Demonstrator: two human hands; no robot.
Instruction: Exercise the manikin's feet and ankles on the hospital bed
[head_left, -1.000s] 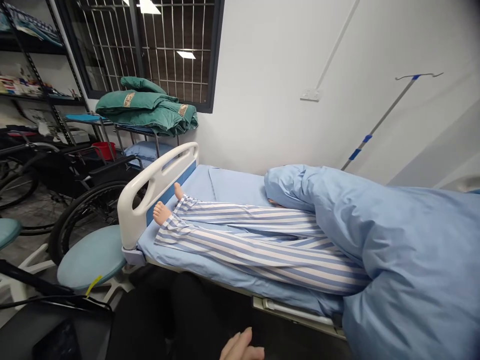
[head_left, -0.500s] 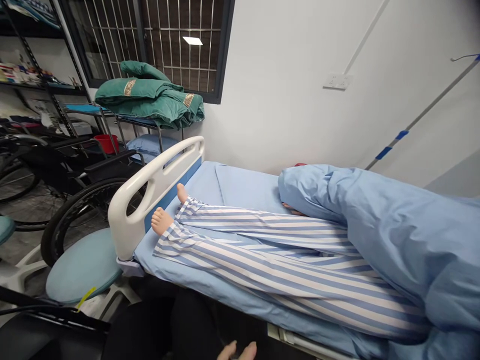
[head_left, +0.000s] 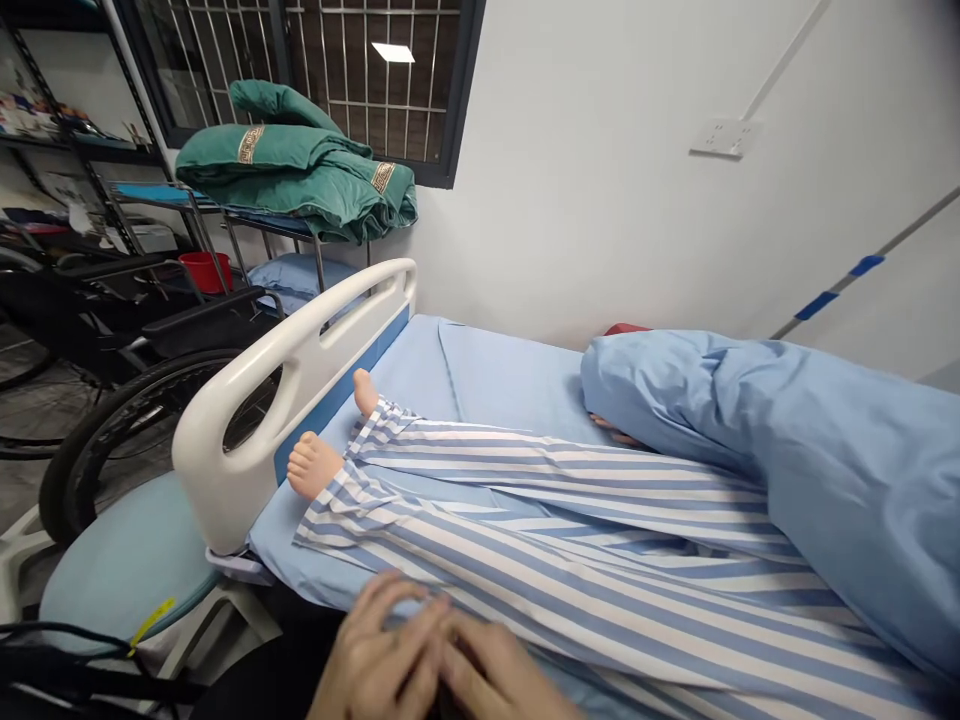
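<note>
Blue-striped trousers [head_left: 570, 578] lie beyond the curled left hand [head_left: 377, 650] and right hand [head_left: 493, 672] (whether either grip holds anything, I cannot tell), and gentle handling would suit their loose cloth.

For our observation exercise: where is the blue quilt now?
At the head view's right, the quilt lies bunched on the bed, over the upper part of the trousers.

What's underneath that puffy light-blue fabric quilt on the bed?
Blue-and-white striped cloth trousers run in under the quilt, and a skin-toned sliver peeks out at its lower-left edge. Anything further beneath is covered.
</note>
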